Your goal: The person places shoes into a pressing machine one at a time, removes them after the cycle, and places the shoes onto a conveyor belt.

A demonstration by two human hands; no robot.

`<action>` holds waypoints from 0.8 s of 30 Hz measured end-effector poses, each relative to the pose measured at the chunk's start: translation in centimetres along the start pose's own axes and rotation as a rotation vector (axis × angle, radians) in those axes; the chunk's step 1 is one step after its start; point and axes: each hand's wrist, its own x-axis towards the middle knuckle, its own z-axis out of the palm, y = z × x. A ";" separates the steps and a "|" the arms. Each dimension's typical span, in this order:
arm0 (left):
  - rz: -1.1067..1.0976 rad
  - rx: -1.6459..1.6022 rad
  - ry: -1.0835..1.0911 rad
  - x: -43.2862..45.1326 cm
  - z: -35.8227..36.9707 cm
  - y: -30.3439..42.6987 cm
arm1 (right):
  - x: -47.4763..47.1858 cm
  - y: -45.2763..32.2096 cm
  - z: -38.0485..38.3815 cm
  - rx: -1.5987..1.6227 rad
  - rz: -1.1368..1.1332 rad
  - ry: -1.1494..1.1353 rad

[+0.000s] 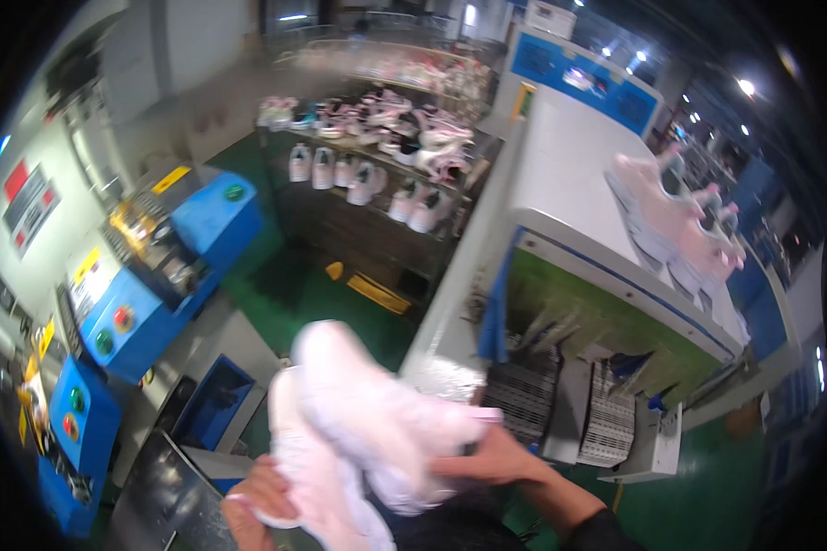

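Note:
Two pale pink and white sneakers are held up close before me, side by side. My left hand (262, 492) grips the left sneaker (310, 461) near its heel end, and a pink edge shows by the fingers. Around the heel and collar of the right sneaker (379, 413), my right hand (486, 458) is closed, with a pink heel tab sticking out above it. Both toes point away from me, and the right sneaker partly overlaps the left one. Some fingers of each hand are hidden behind the shoes.
To the left stands a blue machine (134, 330) with red and green buttons. A rack (358, 241) ahead bears many pink sneakers. At right, a conveyor oven-like machine (572, 158) carries several pink sneakers (682, 220) on top; slatted belts (610, 413) show in its opening. The floor (303, 310) is green.

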 end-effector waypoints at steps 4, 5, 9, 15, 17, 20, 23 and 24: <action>-0.225 -0.326 -0.366 0.5 12.1 -4.4 | -17.1 8.4 -7.6 -0.064 0.111 0.610; -0.216 -0.403 -0.578 1.1 13.9 -5.5 | -20.2 9.7 -9.0 -0.118 0.064 0.753; -0.392 -0.338 -0.857 3.6 22.4 -7.9 | -20.3 16.1 -10.5 -0.575 0.207 1.611; -0.138 0.278 -0.922 4.6 28.8 -19.0 | -14.8 14.0 -11.7 -0.518 -0.427 1.716; -0.166 0.227 -0.827 3.9 29.4 -17.0 | -12.0 13.9 -8.5 -0.389 -0.744 1.689; 0.013 0.232 -0.481 -0.9 22.9 -12.6 | -6.4 8.7 -0.3 -0.354 -0.892 1.217; -0.122 0.286 -0.410 -4.5 11.9 -8.8 | -1.8 9.7 6.8 -0.614 -0.890 0.464; -0.176 0.458 -0.310 -8.1 6.9 -6.9 | -0.8 11.1 10.8 -0.671 -0.916 0.220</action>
